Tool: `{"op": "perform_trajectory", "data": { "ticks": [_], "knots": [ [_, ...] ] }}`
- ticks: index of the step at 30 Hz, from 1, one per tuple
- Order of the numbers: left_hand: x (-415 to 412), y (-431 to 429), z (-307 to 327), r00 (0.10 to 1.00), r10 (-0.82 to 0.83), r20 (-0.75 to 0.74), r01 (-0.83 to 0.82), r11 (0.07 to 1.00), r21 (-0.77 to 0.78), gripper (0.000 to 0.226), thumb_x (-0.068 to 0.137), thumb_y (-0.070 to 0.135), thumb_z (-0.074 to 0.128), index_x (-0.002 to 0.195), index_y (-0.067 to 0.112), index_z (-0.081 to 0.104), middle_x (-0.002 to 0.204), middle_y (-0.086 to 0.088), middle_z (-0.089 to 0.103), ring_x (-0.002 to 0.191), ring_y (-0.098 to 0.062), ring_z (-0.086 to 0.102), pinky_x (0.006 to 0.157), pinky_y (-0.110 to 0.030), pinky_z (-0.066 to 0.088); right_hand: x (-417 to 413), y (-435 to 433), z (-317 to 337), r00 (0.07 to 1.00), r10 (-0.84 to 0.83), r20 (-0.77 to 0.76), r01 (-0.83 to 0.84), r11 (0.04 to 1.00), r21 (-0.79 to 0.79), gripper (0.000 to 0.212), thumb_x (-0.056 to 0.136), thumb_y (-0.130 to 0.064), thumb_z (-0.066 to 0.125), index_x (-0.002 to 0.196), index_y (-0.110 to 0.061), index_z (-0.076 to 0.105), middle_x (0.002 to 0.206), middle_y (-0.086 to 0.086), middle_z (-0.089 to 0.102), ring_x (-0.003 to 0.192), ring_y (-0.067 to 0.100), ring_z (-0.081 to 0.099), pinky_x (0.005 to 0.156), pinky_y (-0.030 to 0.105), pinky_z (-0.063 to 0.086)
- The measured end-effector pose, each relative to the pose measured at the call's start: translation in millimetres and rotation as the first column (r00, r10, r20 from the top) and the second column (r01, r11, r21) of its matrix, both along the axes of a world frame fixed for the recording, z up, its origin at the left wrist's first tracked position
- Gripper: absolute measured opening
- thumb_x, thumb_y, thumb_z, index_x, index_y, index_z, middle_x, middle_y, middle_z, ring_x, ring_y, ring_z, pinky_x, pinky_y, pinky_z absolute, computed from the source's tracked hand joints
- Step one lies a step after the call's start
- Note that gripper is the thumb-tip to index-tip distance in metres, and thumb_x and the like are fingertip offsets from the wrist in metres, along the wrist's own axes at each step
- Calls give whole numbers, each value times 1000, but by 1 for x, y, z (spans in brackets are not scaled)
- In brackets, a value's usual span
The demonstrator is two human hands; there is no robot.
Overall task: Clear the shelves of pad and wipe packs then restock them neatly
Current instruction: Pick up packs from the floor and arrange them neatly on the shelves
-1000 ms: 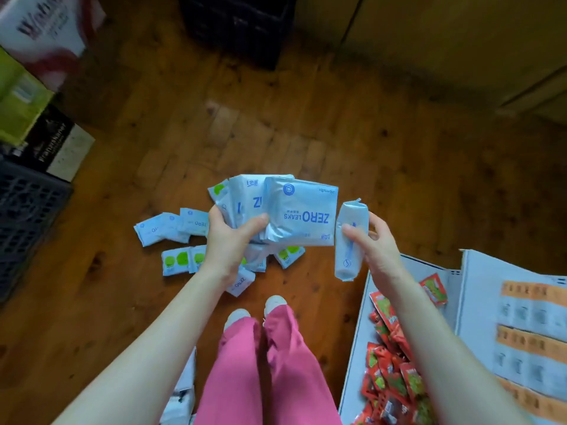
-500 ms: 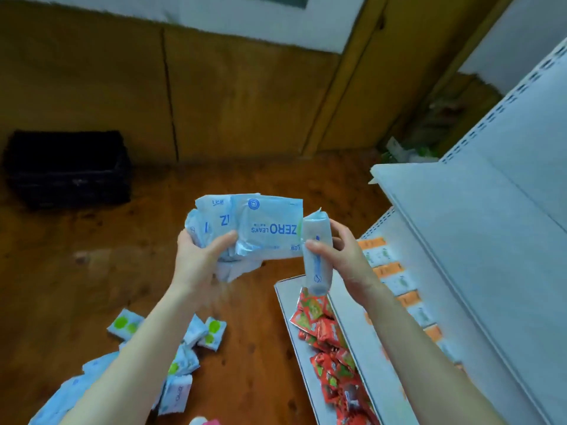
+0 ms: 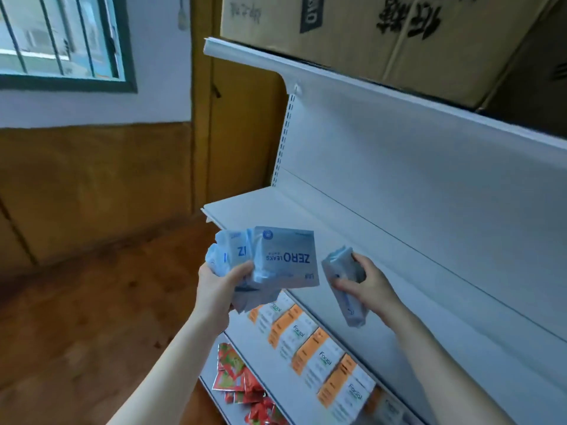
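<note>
White shelf [image 3: 306, 216] is sitting bare; our left hand [image 3: 214, 286] is gripping pad packs [image 3: 285, 259], right hand [image 3: 371, 283] one pack [image 3: 345, 271], restocking apparently beginning

Both forearms extended forward; left grip [image 3: 219, 286], right grip [image 3: 368, 283] curled, holding.

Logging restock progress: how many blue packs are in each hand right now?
Left hand, fanned pad packs: at least 3; overlap hides any more
Right hand, single pack: 1
Total: at least 4
</note>
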State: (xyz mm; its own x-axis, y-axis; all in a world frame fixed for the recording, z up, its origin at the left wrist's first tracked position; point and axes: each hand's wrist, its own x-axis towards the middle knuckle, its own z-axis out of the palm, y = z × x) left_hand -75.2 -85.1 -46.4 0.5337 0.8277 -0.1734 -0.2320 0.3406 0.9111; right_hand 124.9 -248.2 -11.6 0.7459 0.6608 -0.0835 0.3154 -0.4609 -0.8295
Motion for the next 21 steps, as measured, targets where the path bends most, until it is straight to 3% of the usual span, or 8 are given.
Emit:
{"op": "perform_trajectory", "data": {
  "ticks": [2, 6, 10, 13, 16, 18, 21],
  "knots": [
    [33, -23, 4, 997, -74, -3, 74, 997, 5, 71, 45, 31, 79, 111, 10, 60, 99, -14, 71, 86, -30, 70, 63, -38, 57, 24, -29, -4, 997, -44, 59, 48, 996, -69, 70, 73, -24, 78, 134, -21, 44, 124, 2, 55, 109, 19, 54, 90, 36, 48],
    [94, -68, 2, 984, -161, -78, 158, 987, -43, 38, 57, 16, 76, 93, 10, 64, 87, -15, 70, 73, -27, 69, 58, -37, 56, 53, -80, -15, 984, -153, 87, 164, 977, -133, 72, 74, -27, 77, 136, -18, 41, 128, 6, 53, 111, 23, 54, 81, 29, 44],
    [143, -95, -15, 965, -219, -142, 202, 971, -125, 83, 37, 35, 78, 109, 1, 54, 95, -22, 67, 72, -32, 66, 54, -40, 53, 72, -118, -29, 965, -221, 142, 253, 928, -272, 70, 73, -30, 77, 132, -12, 44, 130, 10, 52, 113, 26, 54, 80, 29, 43],
    [164, -101, -14, 942, -277, -191, 260, 959, -111, 72, 51, 38, 83, 111, 8, 57, 97, -19, 69, 73, -29, 67, 52, -37, 53, 78, -132, -35, 948, -244, 203, 299, 899, -320, 69, 70, -35, 78, 128, -11, 48, 131, 10, 53, 117, 26, 52, 92, 35, 44],
    [178, -91, -5, 915, -356, -191, 335, 933, -134, 45, 77, 52, 69, 105, 18, 61, 96, -11, 69, 82, -29, 68, 58, -39, 58, 79, -129, -26, 919, -280, 277, 350, 902, -252, 64, 80, -28, 71, 135, -11, 44, 140, 9, 44, 129, 22, 42, 101, 26, 33],
    [183, -77, -2, 880, -437, -185, 397, 892, -216, 43, 87, 58, 51, 102, 18, 58, 96, -12, 65, 81, -30, 65, 59, -36, 56, 78, -116, -19, 896, -314, 315, 371, 918, -140, 51, 84, -16, 64, 132, -11, 47, 138, 7, 46, 128, 19, 41, 95, 16, 27],
    [191, -58, -3, 829, -507, -235, 467, 859, -209, 33, 94, 43, 50, 100, 10, 55, 88, -12, 59, 69, -27, 61, 50, -31, 52, 72, -83, -11, 878, -338, 339, 372, 927, -40, 38, 86, -11, 61, 123, -9, 55, 128, 6, 54, 121, 18, 48, 87, 11, 27]
  ]
}}
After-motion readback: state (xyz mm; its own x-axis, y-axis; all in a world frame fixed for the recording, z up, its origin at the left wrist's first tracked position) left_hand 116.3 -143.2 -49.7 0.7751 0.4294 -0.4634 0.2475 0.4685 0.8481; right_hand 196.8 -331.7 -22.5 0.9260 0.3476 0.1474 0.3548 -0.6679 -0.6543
